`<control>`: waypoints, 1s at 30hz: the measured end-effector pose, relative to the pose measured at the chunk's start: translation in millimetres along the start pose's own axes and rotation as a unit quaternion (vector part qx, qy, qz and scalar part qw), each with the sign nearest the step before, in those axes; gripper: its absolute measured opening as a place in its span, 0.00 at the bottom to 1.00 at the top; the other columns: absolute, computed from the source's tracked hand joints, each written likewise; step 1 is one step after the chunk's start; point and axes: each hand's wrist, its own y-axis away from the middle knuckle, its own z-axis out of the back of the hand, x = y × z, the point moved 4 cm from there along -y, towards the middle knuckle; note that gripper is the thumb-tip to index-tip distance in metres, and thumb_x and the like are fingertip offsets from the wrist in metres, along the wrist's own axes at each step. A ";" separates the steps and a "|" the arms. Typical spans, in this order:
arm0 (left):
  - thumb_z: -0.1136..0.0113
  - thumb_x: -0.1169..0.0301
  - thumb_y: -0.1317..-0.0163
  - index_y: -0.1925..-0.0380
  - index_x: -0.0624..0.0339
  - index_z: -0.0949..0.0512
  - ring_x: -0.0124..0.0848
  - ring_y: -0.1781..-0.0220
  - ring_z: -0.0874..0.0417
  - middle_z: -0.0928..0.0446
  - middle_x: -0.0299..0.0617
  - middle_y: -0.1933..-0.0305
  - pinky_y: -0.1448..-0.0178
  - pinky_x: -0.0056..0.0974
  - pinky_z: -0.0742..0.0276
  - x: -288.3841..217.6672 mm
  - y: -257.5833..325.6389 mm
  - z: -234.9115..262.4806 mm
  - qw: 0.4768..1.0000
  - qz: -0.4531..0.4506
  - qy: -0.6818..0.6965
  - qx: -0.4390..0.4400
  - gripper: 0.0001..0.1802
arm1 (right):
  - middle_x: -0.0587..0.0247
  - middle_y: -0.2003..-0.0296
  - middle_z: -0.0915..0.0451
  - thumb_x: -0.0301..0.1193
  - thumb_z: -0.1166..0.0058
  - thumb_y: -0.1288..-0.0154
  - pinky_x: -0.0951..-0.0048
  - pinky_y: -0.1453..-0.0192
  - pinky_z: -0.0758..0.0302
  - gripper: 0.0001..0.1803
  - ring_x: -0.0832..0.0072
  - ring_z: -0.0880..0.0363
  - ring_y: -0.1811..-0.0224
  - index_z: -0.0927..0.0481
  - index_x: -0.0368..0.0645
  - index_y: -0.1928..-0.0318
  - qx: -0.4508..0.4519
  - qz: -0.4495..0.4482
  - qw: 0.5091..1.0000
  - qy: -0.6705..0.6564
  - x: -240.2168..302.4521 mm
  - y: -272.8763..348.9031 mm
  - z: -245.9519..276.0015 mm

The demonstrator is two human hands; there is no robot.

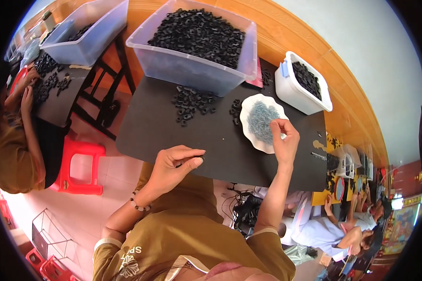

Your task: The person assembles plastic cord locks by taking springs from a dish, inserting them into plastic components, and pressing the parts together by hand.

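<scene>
The left hand (pixel 176 164) was pinched shut on a small black part (pixel 200 158), held just above the black desk (pixel 150 131) near its front edge. The right hand (pixel 282 139) hovered over the near rim of a white scalloped dish (pixel 248 105), thumb and forefinger closed together above the grey-blue bits (pixel 260 122) heaped in it; whether a bit was actually between the fingertips could not be told. Beyond the left hand lay a loose scatter of black parts (pixel 192 104), and a smaller cluster (pixel 236 112) sat just left of the dish. Farther off stood a clear bin (pixel 192 70) piled high with the same parts, and beyond the right hand a white tub (pixel 293 91) holding more. Judged from the full bin and the many loose parts, the work appeared far from complete: one part was in hand, most remained.
</scene>
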 end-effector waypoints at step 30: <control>0.33 0.71 0.31 0.46 0.66 0.16 0.23 0.62 0.18 0.15 0.42 0.57 0.55 0.29 0.19 3.5 -13.5 -24.1 0.988 0.091 0.123 0.017 0.16 | 0.54 0.57 0.12 0.42 0.44 0.25 0.70 0.49 0.24 0.21 0.71 0.20 0.58 0.17 0.33 0.54 0.079 0.113 0.952 -0.272 73.2 52.8 -13.7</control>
